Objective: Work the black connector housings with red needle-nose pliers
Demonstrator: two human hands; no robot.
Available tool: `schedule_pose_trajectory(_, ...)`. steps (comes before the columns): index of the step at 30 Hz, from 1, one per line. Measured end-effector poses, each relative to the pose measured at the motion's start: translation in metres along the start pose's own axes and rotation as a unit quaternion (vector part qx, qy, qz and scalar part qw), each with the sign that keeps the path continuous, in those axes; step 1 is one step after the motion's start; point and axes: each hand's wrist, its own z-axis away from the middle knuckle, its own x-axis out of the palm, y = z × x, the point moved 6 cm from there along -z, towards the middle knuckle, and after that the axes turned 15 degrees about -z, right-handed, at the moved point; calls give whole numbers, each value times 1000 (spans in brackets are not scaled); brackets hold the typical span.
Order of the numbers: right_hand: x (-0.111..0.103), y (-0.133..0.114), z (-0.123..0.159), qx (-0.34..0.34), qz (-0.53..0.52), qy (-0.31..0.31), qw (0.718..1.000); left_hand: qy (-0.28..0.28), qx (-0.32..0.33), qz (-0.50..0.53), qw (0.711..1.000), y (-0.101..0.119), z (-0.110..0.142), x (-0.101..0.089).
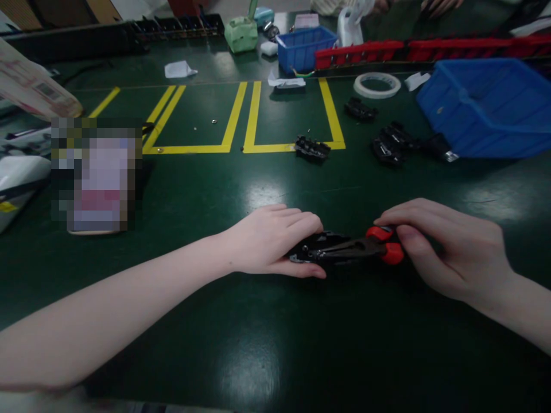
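Near the middle of the green table, my left hand (284, 238) is closed around a black plastic part (297, 250) and hides much of it. My right hand (451, 246) grips red-handled long-nose pliers (364, 248), with thumb and fingers around the handles. The dark jaws of the pliers point left and lie over the black part, between the thumb and fingers of my left hand. Whether the jaw tips pinch anything cannot be made out. Farther back lie similar black parts: one by the yellow tape (312, 149), another behind it (360, 109), and a cluster on the right (394, 143).
A blue bin (491, 109) stands at the right, a smaller blue bin (305, 49) at the back. A tape roll (358, 87) lies between them. Red trays (456, 51) line the far edge. A blurred-out phone (103, 183) stands left. Another person's hands (439, 6) show at the top.
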Motion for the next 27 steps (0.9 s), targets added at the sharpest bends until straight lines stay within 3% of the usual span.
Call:
schedule_pose_trajectory(17,-2,5,5,17,-22,-7,1000,0,3,-8,1000,2,2,0)
schedule_pose_trajectory(27,-6,2,3,-37,30,-23,999,-2,-11,-36,999,2,1,-1)
